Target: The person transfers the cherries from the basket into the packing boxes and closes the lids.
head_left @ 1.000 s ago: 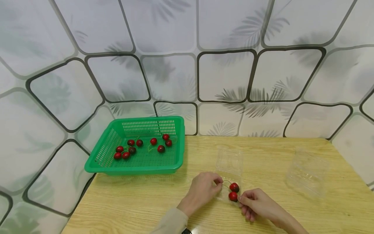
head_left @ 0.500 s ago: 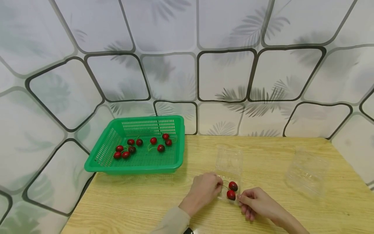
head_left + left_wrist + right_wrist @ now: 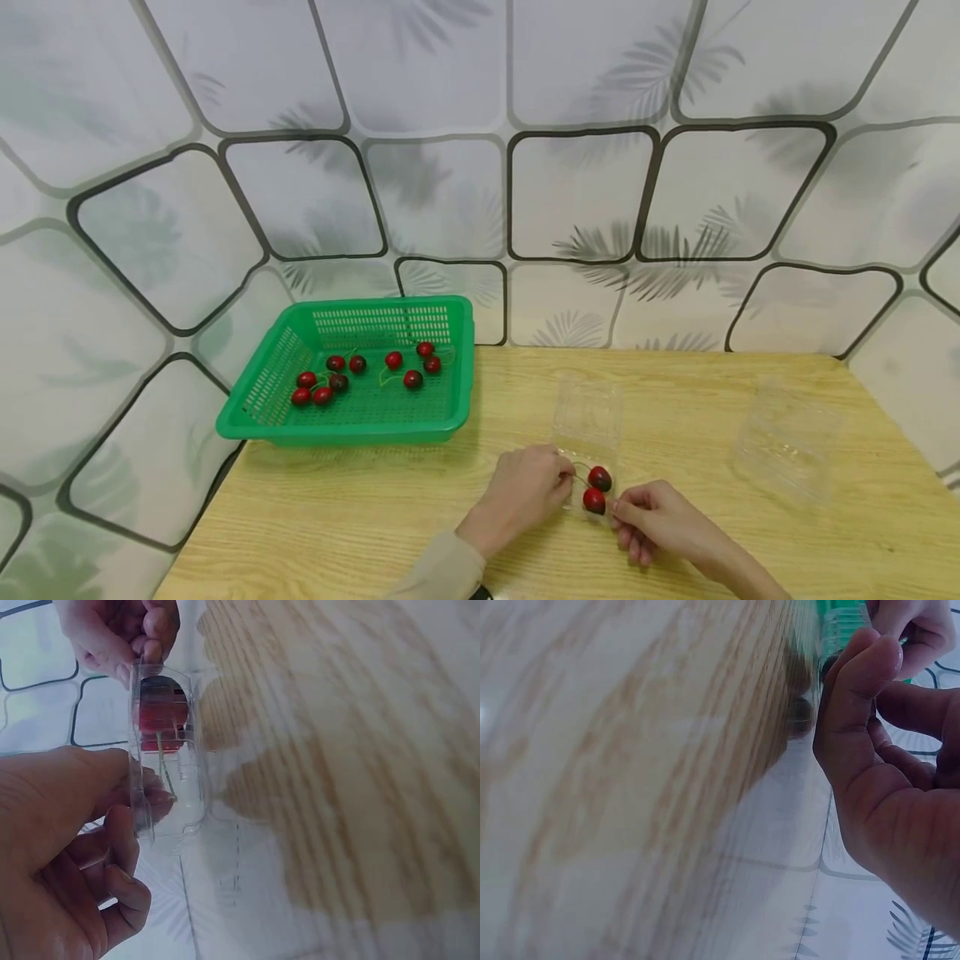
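Observation:
Two dark red cherries [image 3: 594, 501] with thin stems lie in the lower half of an open clear plastic box [image 3: 588, 412], its lid folded back on the table. My left hand [image 3: 527, 490] reaches into the box from the left and pinches the stem ends. From the right, my right hand [image 3: 660, 521] grips the box's near right edge between thumb and fingers. In the left wrist view, the cherry [image 3: 161, 712] and its stem [image 3: 165, 766] show through the box wall. My right hand [image 3: 877, 742] hides most of the box in the right wrist view.
At the back left stands a green slotted basket [image 3: 352, 434] holding several cherries [image 3: 322, 396]. A second clear plastic box [image 3: 787, 446] lies on the right of the wooden table [image 3: 337, 517]. A patterned wall covering [image 3: 435, 200] rises behind the table.
Both cherries have shifted slightly left and away from me within the box. My left hand has moved a touch with the stems; my right hand keeps its hold on the box edge.

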The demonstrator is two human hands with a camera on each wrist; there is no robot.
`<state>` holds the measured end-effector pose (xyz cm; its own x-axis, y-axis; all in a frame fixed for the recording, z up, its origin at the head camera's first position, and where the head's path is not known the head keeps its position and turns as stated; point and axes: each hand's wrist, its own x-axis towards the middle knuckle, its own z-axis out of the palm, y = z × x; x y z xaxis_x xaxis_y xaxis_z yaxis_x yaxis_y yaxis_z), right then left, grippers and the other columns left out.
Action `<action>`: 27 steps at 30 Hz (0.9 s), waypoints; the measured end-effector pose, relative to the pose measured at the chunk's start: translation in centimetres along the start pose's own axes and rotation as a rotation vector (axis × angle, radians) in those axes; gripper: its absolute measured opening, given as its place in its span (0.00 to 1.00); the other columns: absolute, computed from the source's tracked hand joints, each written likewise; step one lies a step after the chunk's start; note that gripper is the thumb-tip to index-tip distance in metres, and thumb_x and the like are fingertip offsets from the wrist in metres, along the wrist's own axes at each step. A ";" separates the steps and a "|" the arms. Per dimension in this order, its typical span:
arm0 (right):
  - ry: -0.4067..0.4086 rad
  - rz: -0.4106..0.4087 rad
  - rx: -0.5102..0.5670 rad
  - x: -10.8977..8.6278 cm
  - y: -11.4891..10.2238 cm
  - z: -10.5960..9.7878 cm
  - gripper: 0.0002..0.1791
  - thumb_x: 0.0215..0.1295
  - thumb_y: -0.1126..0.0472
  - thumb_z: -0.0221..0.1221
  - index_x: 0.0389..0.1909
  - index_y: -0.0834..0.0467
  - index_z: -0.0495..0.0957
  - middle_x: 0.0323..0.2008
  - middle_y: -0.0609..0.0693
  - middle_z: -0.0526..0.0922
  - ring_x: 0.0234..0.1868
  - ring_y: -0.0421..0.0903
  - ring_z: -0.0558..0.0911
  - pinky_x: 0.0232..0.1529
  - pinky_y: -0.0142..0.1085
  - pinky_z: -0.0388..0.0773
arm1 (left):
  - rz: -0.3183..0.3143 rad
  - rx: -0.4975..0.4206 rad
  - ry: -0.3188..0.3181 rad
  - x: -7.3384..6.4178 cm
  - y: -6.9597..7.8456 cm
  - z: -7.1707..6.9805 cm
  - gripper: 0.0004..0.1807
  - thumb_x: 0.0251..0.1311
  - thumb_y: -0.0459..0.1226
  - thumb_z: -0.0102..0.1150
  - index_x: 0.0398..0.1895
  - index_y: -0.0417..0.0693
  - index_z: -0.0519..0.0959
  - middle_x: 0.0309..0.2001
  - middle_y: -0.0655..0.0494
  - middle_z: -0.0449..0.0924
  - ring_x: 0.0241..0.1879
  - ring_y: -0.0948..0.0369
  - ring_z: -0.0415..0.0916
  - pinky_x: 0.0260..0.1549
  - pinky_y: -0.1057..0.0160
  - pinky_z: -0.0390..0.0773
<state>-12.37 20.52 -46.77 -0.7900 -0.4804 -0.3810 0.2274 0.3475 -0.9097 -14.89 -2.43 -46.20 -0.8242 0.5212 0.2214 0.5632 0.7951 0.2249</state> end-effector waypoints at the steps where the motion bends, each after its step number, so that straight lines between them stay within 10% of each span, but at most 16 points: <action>1: 0.000 0.000 0.000 0.0 0.0 0.0 0.19 0.80 0.56 0.52 0.35 0.68 0.79 0.24 0.47 0.82 0.22 0.38 0.80 0.22 0.28 0.79 | 0.004 -0.006 0.004 -0.1 0.0 -0.1 0.05 0.63 0.40 0.67 0.35 0.59 0.91 0.30 0.66 0.85 0.25 0.73 0.76 0.20 0.75 0.69; 27: -0.007 0.002 0.005 -0.4 -0.2 -0.3 0.20 0.79 0.55 0.53 0.35 0.68 0.82 0.23 0.48 0.84 0.21 0.37 0.81 0.22 0.27 0.79 | 0.269 0.042 0.095 -4.3 -3.7 -8.3 0.04 0.64 0.37 0.66 0.37 0.57 0.88 0.32 0.66 0.84 0.22 0.73 0.75 0.20 0.79 0.66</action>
<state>-12.31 20.90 -46.44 -0.7855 -0.4851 -0.3843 0.2322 0.3445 -0.9096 -12.94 -10.17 -40.06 -0.6356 0.6851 0.3559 0.7560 0.6458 0.1070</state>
